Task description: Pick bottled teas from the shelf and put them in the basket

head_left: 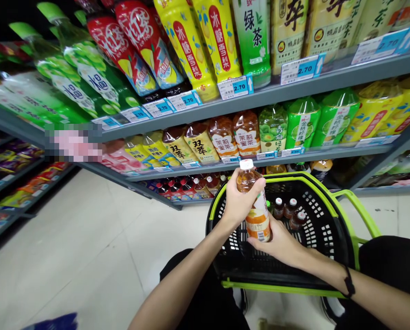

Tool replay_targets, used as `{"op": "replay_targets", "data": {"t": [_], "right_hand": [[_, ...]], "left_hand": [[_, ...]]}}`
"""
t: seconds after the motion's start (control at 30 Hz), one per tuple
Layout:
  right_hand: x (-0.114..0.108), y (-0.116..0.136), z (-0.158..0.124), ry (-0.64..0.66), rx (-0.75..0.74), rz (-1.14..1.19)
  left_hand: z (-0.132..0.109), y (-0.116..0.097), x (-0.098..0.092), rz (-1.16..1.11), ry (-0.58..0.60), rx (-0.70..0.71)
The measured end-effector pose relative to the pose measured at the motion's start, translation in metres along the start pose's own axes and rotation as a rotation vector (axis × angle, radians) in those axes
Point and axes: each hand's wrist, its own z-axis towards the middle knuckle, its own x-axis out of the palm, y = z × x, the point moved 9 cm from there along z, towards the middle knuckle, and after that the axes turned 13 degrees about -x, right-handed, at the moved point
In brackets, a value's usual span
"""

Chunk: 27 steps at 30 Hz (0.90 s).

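A bottle of brown tea [258, 217] with a white cap and an orange-and-white label is held upright, slightly tilted, above a basket. My left hand [237, 197] wraps round its upper part below the cap. Round its lower part, near the base, my right hand [280, 240] is closed. Beneath both hands stands a black shopping basket [340, 233] with a lime-green rim. Inside it, several dark bottles [297, 221] with white caps stand at the far right side, and a green cap shows partly behind the held bottle.
Shelves of bottled drinks rise in front, with green tea bottles [253, 41], yellow bottles [222, 46] and red iced tea bottles [150, 46]. Similar brown tea bottles [246, 133] fill the middle shelf [329, 158]. The basket's green handle [359, 213] rests to the right. Snack shelves [26, 183] stand left.
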Motion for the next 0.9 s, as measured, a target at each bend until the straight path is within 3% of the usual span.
{"op": "replay_targets", "data": {"t": [0.9], "right_hand": [[0.0, 0.009, -0.002, 0.071, 0.023, -0.101]], "left_hand": [[0.005, 0.01, -0.001, -0.05, 0.027, -0.035]]}}
